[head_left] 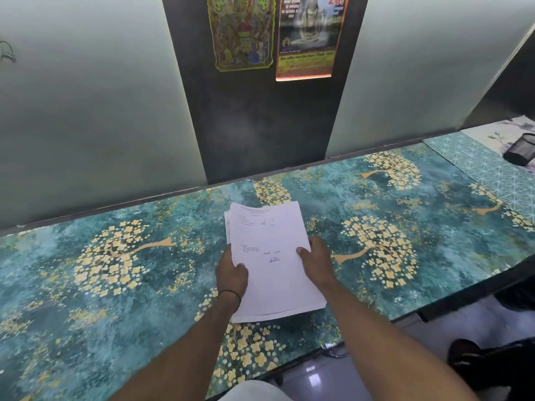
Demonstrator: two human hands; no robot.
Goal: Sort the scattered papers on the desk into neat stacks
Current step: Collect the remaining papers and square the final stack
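A stack of white printed papers (270,256) is in the middle of the desk (115,256), whose top has a teal and gold flower pattern. My left hand (231,274) grips the stack's left edge, thumb on the top sheet. My right hand (315,260) grips the right edge, thumb on top as well. The sheets are slightly fanned at the far left corner. Whether the stack rests on the desk or is lifted off it I cannot tell.
A black mesh pen cup (521,150) stands at the far right on a lighter patterned mat (477,160). A wall with frosted panels and two posters (272,33) runs along the desk's back edge. A dark shoe (474,360) shows on the floor at the lower right.
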